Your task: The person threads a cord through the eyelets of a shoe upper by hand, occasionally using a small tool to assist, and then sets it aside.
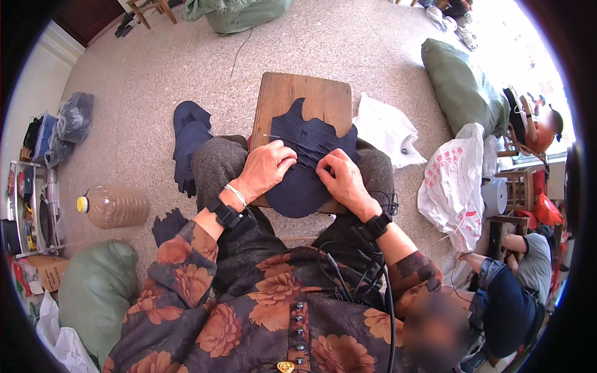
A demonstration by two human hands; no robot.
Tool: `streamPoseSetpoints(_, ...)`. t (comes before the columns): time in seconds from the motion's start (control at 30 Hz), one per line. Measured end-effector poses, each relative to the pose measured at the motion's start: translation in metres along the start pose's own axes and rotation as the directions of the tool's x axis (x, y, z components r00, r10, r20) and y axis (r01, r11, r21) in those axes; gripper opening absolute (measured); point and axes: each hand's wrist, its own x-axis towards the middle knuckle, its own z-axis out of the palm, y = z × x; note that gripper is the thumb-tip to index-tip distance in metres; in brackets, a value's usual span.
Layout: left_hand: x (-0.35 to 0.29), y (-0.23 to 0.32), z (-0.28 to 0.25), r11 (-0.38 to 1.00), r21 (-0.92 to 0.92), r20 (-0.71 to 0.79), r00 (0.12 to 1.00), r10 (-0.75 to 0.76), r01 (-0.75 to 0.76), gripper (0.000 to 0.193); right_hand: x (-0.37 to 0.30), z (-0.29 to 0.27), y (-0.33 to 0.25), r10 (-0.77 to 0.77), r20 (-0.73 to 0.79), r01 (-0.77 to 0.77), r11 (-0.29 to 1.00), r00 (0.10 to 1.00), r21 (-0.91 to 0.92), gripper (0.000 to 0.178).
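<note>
A dark navy textured fabric piece (301,193), cut with curved notches and points, lies over a wooden stool (267,93) between my knees. My left hand (268,166) is closed at its left side, thumb and fingers pinched at the cloth. From the other side my right hand (345,181) pinches it too, fingers bent. Creases or dark strands run across the fabric between my hands. A thin pale needle-like thing (272,136) shows just beyond my left knuckles; whether my fingers hold it is unclear.
Similar dark pieces (191,140) lie left of my knee. A white bag (388,130) and a printed plastic sack (454,180) are at right, a large brown-tinted bottle (118,206) at left. Green sacks (463,87) stand around. Other people sit at right. Black cables hang by my right arm.
</note>
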Motion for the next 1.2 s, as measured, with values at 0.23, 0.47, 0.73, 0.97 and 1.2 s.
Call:
streamPoseSetpoints(0.23, 0.002, -0.005, -0.007, 0.999, -0.028, 0.099, 0.994, 0.037, -0.034, 0.010, 0.001, 0.007, 0.001, -0.010, -0.068, 0.012, 0.999, 0.998, 0.033, 0.019)
streamPoseSetpoints(0.47, 0.002, -0.008, -0.004, 0.995, 0.020, 0.090, 0.992, 0.092, -0.094, 0.008, -0.003, 0.003, -0.009, -0.148, -0.011, 0.147, 0.988, 0.989, -0.043, 0.057)
streamPoseSetpoints(0.73, 0.012, 0.004, -0.007, 0.994, -0.053, 0.255, 0.963, -0.083, 0.100, 0.008, 0.002, 0.003, -0.008, -0.208, -0.018, 0.206, 0.974, 0.978, -0.093, 0.056)
streamPoseSetpoints(0.97, 0.022, -0.005, -0.010, 0.871, -0.340, 0.350, 0.908, -0.232, 0.353, 0.010, 0.004, 0.004, -0.009, -0.185, -0.010, 0.183, 0.977, 0.983, -0.106, 0.053)
streamPoseSetpoints(1.2, -0.007, 0.000, -0.018, 0.989, -0.039, 0.056, 0.988, -0.143, 0.145, 0.016, 0.018, 0.010, -0.029, -0.114, 0.168, 0.141, 0.978, 0.979, -0.156, 0.047)
